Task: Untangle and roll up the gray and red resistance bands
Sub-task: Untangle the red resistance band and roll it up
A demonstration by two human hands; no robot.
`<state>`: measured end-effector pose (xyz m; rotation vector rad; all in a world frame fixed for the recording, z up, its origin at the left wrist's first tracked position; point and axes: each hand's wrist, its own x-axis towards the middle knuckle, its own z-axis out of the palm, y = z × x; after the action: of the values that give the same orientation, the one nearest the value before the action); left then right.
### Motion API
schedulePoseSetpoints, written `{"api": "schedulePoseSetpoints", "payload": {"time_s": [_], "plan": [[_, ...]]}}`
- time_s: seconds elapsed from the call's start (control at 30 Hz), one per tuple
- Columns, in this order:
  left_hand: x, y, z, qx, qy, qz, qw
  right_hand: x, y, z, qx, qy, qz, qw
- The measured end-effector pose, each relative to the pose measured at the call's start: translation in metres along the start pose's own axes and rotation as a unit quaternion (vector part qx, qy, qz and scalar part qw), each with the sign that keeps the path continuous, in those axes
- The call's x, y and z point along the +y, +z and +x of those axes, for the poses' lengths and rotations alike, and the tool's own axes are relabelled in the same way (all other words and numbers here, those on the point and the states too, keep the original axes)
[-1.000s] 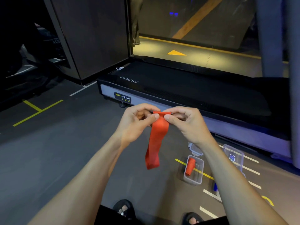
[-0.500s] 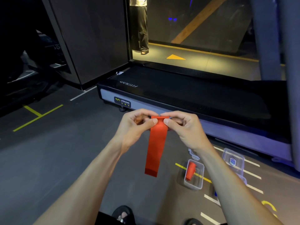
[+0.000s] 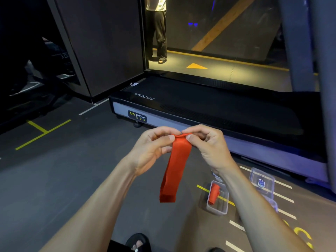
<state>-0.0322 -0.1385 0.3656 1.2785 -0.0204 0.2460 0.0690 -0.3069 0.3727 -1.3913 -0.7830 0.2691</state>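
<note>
A flat red resistance band (image 3: 176, 168) hangs straight down in front of me, folded double with its lower end free above the floor. My left hand (image 3: 152, 148) and my right hand (image 3: 207, 144) both pinch its top edge between thumb and fingers, close together. A second red band, rolled up (image 3: 213, 193), lies in a clear plastic box (image 3: 222, 209) on the floor at the lower right. I see no gray band.
A black treadmill (image 3: 209, 110) lies across the floor just beyond my hands. More clear boxes (image 3: 262, 180) stand to the right, partly behind my right forearm. A person (image 3: 157, 30) stands far back. My sandalled foot (image 3: 138, 242) shows at the bottom edge.
The red band has straightened and hangs flatter and longer. My hands have stayed together at its top edge, and the view has tilted up a little.
</note>
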Motion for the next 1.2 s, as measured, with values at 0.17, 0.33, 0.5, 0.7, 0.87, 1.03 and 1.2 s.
{"api": "schedulePoseSetpoints", "payload": {"time_s": [0.17,0.33,0.5,0.7,0.87,1.03,1.2], "plan": [[-0.002,0.003,0.001,0.040,0.030,0.088,0.995,0.003,-0.005,-0.001,-0.022,0.022,-0.022,0.999],[-0.001,-0.001,-0.001,0.020,0.058,0.201,0.978,-0.002,-0.019,-0.003,-0.089,0.054,-0.071,0.992],[-0.003,0.000,0.000,0.010,0.065,0.282,0.957,0.007,-0.018,-0.002,-0.074,0.089,-0.141,0.983],[-0.014,-0.002,0.005,0.025,0.054,0.321,0.945,0.005,-0.014,-0.001,-0.048,0.049,-0.146,0.987],[-0.013,0.003,0.005,0.029,0.041,0.276,0.960,0.009,-0.011,-0.003,-0.044,0.005,-0.158,0.986],[-0.007,0.010,0.002,0.037,0.008,0.175,0.984,0.009,-0.010,-0.003,-0.026,-0.022,-0.156,0.987],[-0.009,0.008,0.003,0.037,0.031,0.185,0.982,0.008,-0.009,-0.003,-0.028,-0.022,-0.140,0.990]]}}
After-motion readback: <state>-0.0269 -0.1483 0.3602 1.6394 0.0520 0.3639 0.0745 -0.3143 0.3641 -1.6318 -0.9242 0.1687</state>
